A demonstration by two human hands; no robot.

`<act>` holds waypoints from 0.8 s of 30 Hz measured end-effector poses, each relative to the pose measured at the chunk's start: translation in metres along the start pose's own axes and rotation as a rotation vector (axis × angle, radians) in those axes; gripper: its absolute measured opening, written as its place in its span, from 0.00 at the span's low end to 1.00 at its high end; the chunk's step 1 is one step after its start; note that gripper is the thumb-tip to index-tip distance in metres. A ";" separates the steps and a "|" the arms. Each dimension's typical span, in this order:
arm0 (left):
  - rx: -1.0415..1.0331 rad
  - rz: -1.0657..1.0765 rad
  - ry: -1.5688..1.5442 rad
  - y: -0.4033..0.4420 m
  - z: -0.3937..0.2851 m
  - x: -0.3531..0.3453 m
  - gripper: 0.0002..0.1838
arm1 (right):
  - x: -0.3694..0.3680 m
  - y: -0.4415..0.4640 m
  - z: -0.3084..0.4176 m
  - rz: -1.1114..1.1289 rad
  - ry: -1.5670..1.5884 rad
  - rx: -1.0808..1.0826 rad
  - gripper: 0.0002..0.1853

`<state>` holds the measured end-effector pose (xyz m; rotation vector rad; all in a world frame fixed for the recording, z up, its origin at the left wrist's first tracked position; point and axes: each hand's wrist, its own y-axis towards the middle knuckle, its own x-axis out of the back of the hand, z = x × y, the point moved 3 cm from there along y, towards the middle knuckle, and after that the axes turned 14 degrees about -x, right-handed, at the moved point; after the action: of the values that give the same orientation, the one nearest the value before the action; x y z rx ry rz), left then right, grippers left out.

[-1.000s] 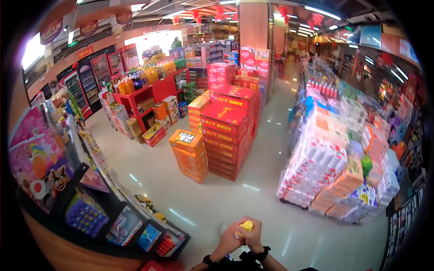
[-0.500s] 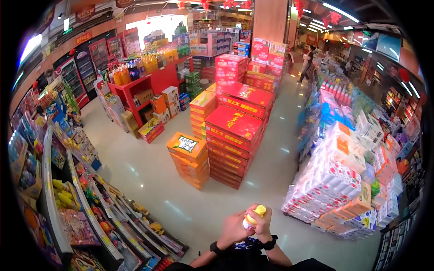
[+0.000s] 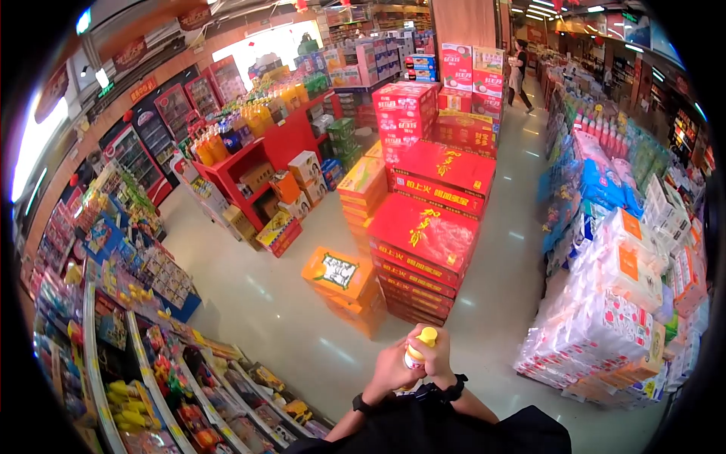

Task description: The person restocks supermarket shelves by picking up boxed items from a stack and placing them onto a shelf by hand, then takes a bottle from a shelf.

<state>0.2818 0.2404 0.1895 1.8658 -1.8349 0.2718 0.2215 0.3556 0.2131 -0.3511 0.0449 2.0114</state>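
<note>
A small bottle (image 3: 414, 359) with a yellow cap and a whitish, red-marked label is held upright, slightly tilted, in front of my body. My left hand (image 3: 389, 372) is closed around its left side. From the right, my right hand (image 3: 439, 357) wraps the bottle near the cap, its fingers bent. Both hands touch the bottle and cover much of its body. Dark bands circle both wrists.
Ahead stand stacks of red drink cartons (image 3: 427, 234) and orange cartons (image 3: 342, 274). Snack shelves (image 3: 174, 378) line the left. Wrapped tissue packs (image 3: 590, 340) are piled at right. A person (image 3: 519, 76) is in the far aisle.
The view has tilted and shifted, so the cartons appear lower and farther right. Both hands still hold the bottle, slightly higher in view. The distant person's legs are now in a wider stride.
</note>
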 end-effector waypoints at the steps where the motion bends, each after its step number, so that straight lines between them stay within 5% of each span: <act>1: -0.027 -0.001 0.020 0.020 0.001 0.010 0.37 | 0.001 0.019 0.006 0.004 -0.020 0.028 0.08; 14: -0.110 -0.011 -0.358 0.179 0.131 0.039 0.29 | 0.000 0.200 0.034 -0.044 -0.081 0.009 0.04; 19: -0.166 -0.031 -0.261 0.256 0.161 0.063 0.26 | 0.000 0.281 0.045 0.065 -0.041 0.094 0.13; 21: -0.021 0.042 -0.354 0.286 0.171 0.076 0.25 | 0.001 0.312 0.055 0.168 -0.083 0.122 0.20; 24: -0.129 -0.009 -0.437 0.342 0.164 0.099 0.27 | -0.001 0.358 0.068 0.066 -0.135 0.149 0.20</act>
<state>-0.0785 0.0876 0.1697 1.9515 -2.0622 -0.2747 -0.1095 0.2052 0.2350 -0.1203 0.1228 2.0781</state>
